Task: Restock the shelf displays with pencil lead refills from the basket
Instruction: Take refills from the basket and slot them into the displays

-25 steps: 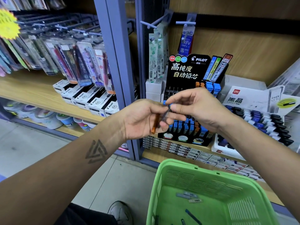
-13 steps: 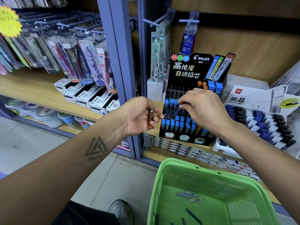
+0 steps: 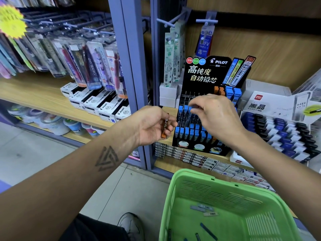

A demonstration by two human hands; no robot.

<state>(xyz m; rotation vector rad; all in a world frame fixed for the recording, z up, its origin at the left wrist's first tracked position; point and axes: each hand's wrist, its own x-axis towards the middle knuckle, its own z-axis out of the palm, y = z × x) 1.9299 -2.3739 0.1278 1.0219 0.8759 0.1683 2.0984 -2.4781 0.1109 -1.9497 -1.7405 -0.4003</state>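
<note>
My left hand (image 3: 152,126) holds an orange-capped lead refill (image 3: 164,127) upright, just left of the black Pilot display (image 3: 206,73). My right hand (image 3: 217,117) hovers over that display's slots, thumb and forefinger pinching a blue-capped refill (image 3: 194,107) at the upper row of blue-capped tubes. Lower rows of blue and a few orange caps fill the display's front. Below my arms sits the green basket (image 3: 175,192), with a few loose refills (image 3: 201,207) on its bottom.
A white Deli display (image 3: 278,129) of blue, black and white refills stands to the right. Small boxed refills (image 3: 194,156) line the shelf's front edge. Pilot pen boxes (image 3: 97,103) and hanging pens fill the left bay. A grey upright (image 3: 137,80) divides the bays.
My right hand took a blue-capped refill from my left hand and carried it to the Pilot display's upper row. My left hand stayed put with the orange-capped refill.
</note>
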